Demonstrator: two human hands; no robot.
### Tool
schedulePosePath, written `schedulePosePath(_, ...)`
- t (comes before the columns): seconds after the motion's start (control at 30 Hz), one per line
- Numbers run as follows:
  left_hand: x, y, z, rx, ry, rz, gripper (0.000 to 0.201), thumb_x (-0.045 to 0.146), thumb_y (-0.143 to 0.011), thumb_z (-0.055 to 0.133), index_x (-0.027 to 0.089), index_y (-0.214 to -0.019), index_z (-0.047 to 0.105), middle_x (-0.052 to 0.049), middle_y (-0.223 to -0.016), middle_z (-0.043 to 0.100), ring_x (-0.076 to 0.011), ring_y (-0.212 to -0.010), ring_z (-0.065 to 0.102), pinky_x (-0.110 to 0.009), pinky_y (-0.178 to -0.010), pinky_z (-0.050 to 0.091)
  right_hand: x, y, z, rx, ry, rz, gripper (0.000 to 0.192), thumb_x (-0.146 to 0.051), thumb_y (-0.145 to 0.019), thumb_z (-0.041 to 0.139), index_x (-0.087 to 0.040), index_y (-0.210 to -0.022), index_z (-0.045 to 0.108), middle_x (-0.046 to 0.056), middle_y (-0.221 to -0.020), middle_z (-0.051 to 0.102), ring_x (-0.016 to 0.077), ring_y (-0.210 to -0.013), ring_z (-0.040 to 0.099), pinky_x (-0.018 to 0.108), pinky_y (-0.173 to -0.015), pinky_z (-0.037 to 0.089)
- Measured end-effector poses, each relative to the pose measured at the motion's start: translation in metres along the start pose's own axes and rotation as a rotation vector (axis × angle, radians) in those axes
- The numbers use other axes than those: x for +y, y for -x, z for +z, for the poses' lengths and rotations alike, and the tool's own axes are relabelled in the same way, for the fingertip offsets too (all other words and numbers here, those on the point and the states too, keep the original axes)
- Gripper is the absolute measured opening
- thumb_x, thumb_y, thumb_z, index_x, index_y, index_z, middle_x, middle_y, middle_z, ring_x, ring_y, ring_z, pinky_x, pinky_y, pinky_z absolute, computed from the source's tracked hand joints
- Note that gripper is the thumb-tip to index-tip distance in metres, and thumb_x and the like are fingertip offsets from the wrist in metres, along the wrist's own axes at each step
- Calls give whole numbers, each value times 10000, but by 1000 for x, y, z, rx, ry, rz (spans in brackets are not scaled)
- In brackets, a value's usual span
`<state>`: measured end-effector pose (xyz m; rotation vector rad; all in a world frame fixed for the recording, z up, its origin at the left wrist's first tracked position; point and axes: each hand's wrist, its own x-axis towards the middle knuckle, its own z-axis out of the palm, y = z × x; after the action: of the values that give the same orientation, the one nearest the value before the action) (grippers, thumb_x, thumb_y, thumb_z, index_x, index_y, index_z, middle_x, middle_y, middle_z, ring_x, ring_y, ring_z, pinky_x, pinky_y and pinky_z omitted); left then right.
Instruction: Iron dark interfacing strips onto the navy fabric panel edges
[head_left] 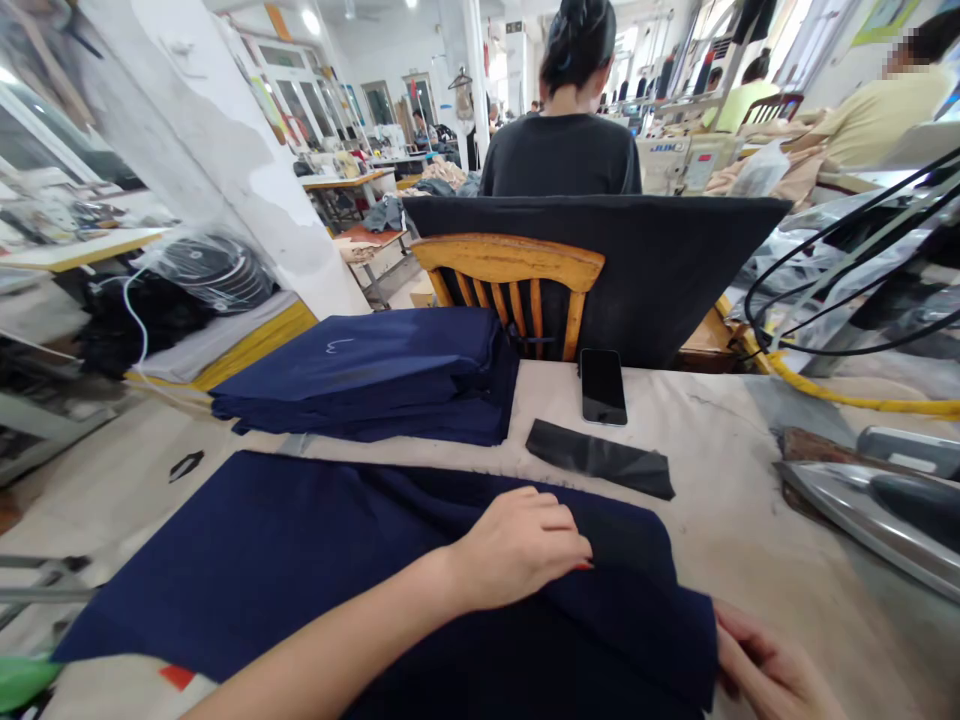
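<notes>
A navy fabric piece (255, 560) lies spread on the padded table in front of me. My left hand (521, 545) rests on it near its right end, fingertips pressing a black strip area at the fold. At the lower right, my right hand (772, 670) pinches the fabric's right edge, which lifts slightly there. A loose black strip (600, 458) lies on the table just beyond the fabric.
A stack of folded navy pieces (367, 385) sits at the back left. A phone (602, 385) lies near the table's far edge. An iron (877, 505) rests at the right, with cables and a yellow hose (840, 395). A wooden chair (510, 290) and a seated person (562, 120) are beyond.
</notes>
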<state>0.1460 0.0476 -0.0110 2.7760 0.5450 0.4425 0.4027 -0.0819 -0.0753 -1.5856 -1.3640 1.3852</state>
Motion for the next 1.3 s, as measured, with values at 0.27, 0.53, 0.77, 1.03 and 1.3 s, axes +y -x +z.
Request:
schedulePosePath(0.27, -46, -61, 35, 1, -19, -155, 149, 304, -914, 554, 193, -972, 634, -13, -934, 608, -163, -894, 555, -288, -777, 422, 4, -58, -47, 426, 348, -13, 473, -640, -772, 469, -216, -838, 667, 34, -750, 653, 190, -705, 593, 249, -609, 458)
schedulePosePath(0.53, -50, -105, 61, 39, 81, -168, 157, 230, -932, 502, 191, -952, 653, -20, -899, 606, -167, -912, 567, -290, -819, 451, -25, -119, -47, 482, 488, 109, 584, -636, -843, 342, -236, -557, 656, 48, -502, 593, 190, -468, 553, 300, -478, 395)
schedulePosePath(0.77, -61, -115, 69, 107, 184, -229, 168, 176, -895, 549, 175, -1034, 644, -25, -1029, 619, -164, -983, 539, -268, -891, 444, -28, -115, -35, 572, 520, -9, 351, -535, -802, 457, -243, -686, 613, 9, -606, 597, 162, -515, 510, 273, -487, 364)
schedulePosePath(1.03, -76, -126, 62, 0, 285, -190, 307, 215, -873, 589, 187, -1178, 585, -37, -1162, 609, -189, -1090, 502, -313, -964, 416, -12, -101, -32, 553, 494, -194, 294, -453, -843, 439, -212, -880, 603, 18, -785, 628, 123, -535, 504, 253, -544, 431)
schedulePosePath(1.3, -67, -115, 66, 32, 212, -195, 251, 135, -861, 532, 211, -1078, 632, -15, -1098, 638, -179, -1031, 552, -319, -938, 421, -10, -100, -51, 379, 612, -343, 363, -205, -688, 443, -238, -1013, 600, 40, -1033, 583, 185, -927, 582, 312, -775, 488)
